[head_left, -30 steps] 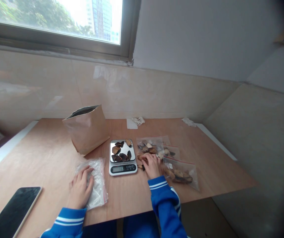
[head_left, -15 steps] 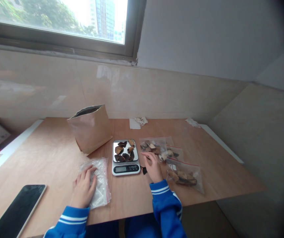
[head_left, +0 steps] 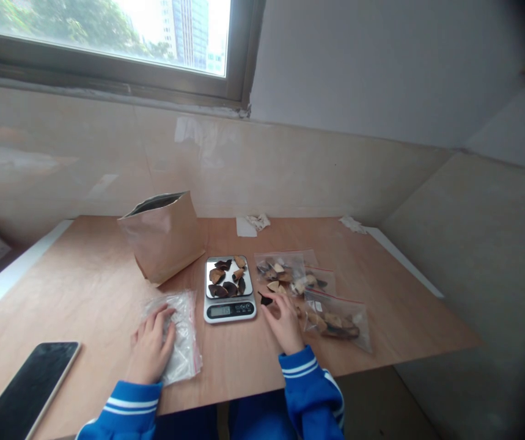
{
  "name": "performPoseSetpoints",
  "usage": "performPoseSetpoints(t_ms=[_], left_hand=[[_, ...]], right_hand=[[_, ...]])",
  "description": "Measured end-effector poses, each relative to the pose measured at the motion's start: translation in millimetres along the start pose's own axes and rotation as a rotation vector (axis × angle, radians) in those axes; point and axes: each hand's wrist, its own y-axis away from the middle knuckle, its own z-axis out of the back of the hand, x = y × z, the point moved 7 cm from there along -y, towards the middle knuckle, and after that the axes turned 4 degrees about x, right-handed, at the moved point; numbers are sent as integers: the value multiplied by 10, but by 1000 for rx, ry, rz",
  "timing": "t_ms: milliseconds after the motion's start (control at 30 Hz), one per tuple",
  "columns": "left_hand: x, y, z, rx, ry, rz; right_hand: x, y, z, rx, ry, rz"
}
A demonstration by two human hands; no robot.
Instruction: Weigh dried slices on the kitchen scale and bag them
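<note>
My left hand (head_left: 151,348) lies flat, fingers spread, on a stack of empty clear zip bags (head_left: 180,342) at the table's front. My right hand (head_left: 285,322) is just right of a small digital scale (head_left: 229,310). Its fingertips pinch a dark dried piece (head_left: 266,299) low over the table. Several dark and tan dried pieces (head_left: 226,281) lie on the scale's shiny platform. A couple of loose tan pieces (head_left: 275,286) lie beyond my right fingers.
An open brown paper bag (head_left: 164,238) stands behind the scale on the left. Three filled zip bags (head_left: 335,319) lie to the right. A phone (head_left: 28,388) lies at the front left. Paper scraps (head_left: 256,222) sit by the wall on the wooden table (head_left: 83,287).
My right hand has drawn back from the loose pieces beside the scale and now holds a dark piece at its fingertips. My left hand has stayed on the empty bags.
</note>
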Motion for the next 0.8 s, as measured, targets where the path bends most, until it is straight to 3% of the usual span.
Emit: performPoseSetpoints(t_ms=[233,400,533,667,800], left_hand=[[-8,4,5,0,8,6],[-17,12,4,21,8,6],[-22,17,14,7,-1,2],[-15,12,9,-1,1,-5],[-9,1,8,-3,4,-5]], right_hand=[[313,-477,-234,10,33,17],[414,-495,-397,73,76,64],[235,-286,-220,-13,74,34],[-139,76,21,-135,208,-46],[-474,393,92,-175,350,-97]])
